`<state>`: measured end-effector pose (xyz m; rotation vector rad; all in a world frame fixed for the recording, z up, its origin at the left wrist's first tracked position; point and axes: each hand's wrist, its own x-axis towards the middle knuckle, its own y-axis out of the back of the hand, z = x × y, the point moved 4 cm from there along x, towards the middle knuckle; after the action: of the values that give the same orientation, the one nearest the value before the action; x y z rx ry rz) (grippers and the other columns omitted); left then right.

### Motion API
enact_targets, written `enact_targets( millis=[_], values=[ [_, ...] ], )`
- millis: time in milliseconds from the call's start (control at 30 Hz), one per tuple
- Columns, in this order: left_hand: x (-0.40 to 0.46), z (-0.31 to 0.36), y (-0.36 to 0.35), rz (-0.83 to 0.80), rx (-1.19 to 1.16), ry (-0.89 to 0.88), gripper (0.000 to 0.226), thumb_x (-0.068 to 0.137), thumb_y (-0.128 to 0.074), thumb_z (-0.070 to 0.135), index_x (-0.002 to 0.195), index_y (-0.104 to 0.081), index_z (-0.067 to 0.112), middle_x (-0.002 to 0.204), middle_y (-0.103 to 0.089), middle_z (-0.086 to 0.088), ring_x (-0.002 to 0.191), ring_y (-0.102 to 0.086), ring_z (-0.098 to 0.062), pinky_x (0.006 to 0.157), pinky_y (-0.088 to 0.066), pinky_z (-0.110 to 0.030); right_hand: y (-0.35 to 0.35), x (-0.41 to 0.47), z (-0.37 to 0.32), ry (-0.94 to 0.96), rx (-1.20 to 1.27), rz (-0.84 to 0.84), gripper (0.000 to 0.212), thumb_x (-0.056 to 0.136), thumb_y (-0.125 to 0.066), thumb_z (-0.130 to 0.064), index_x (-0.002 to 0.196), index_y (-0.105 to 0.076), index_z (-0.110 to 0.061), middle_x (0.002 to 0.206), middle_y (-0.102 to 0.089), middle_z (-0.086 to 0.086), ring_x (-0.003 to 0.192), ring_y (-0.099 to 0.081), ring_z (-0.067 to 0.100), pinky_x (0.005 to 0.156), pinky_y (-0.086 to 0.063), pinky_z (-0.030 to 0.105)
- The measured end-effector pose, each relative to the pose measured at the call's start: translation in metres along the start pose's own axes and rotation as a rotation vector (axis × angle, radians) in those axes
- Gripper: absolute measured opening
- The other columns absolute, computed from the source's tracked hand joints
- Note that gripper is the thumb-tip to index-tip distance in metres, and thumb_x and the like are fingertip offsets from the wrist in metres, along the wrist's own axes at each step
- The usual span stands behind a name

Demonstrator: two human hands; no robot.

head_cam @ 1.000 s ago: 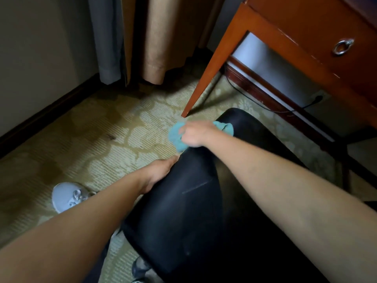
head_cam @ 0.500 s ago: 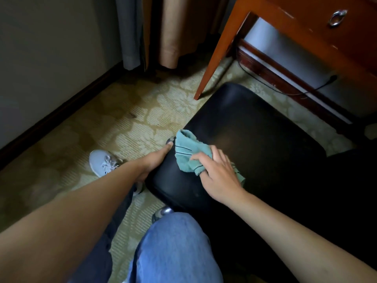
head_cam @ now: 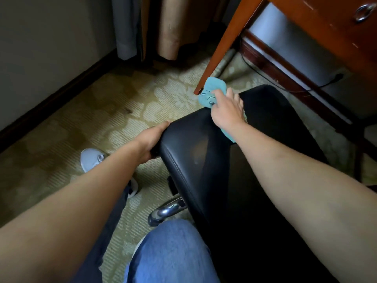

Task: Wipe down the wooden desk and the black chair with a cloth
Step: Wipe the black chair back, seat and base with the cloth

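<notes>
The black chair [head_cam: 204,152] fills the middle of the view, its padded seat shiny and dark. My right hand [head_cam: 227,110] presses a teal cloth [head_cam: 213,89] onto the seat's far left edge, fingers curled over the cloth. Part of the cloth sticks out past my fingers and more shows under my wrist. My left hand [head_cam: 152,140] grips the seat's left corner, thumb on top and fingers hidden underneath. The wooden desk [head_cam: 318,27] stands at the upper right, with one slanted leg [head_cam: 222,45] ending just beside the cloth.
A drawer with a metal ring pull [head_cam: 364,13] is at the top right. A black cable [head_cam: 285,84] runs along the wall under the desk. Curtains [head_cam: 155,25] hang at the back. My grey shoe [head_cam: 90,159], my jeans knee [head_cam: 171,252] and the chair's chrome base [head_cam: 167,209] sit on patterned carpet.
My right hand has slid the cloth from the seat's near left corner out to its far edge by the desk leg. My left hand has kept its grip on the seat.
</notes>
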<state>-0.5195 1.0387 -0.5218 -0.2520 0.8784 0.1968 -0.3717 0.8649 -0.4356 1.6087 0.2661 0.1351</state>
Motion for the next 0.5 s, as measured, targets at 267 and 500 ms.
enact_targets(
  millis=[267, 500],
  values=[
    [-0.017, 0.005, -0.017, 0.054, -0.203, -0.059, 0.044, 0.101, -0.048, 0.051, 0.134, -0.048, 0.021, 0.115, -0.07, -0.007, 0.097, -0.071, -0.027, 0.081, -0.061, -0.046, 0.001, -0.162, -0.026, 0.29, 0.209, -0.081, 0.044, 0.08, -0.046, -0.015, 0.121, -0.048, -0.033, 0.127, -0.041, 0.007, 0.115, -0.04, 0.029, 0.102, -0.035, 0.046],
    [-0.018, 0.002, -0.018, 0.069, -0.247, -0.118, 0.038, 0.104, -0.046, 0.046, 0.126, -0.044, 0.015, 0.103, -0.067, -0.008, 0.086, -0.07, -0.025, 0.069, -0.057, -0.034, -0.009, -0.215, -0.018, 0.582, 0.17, -0.04, 0.042, 0.077, -0.058, -0.015, 0.117, -0.057, -0.028, 0.123, -0.046, 0.007, 0.117, -0.044, 0.03, 0.105, -0.034, 0.044]
  ],
)
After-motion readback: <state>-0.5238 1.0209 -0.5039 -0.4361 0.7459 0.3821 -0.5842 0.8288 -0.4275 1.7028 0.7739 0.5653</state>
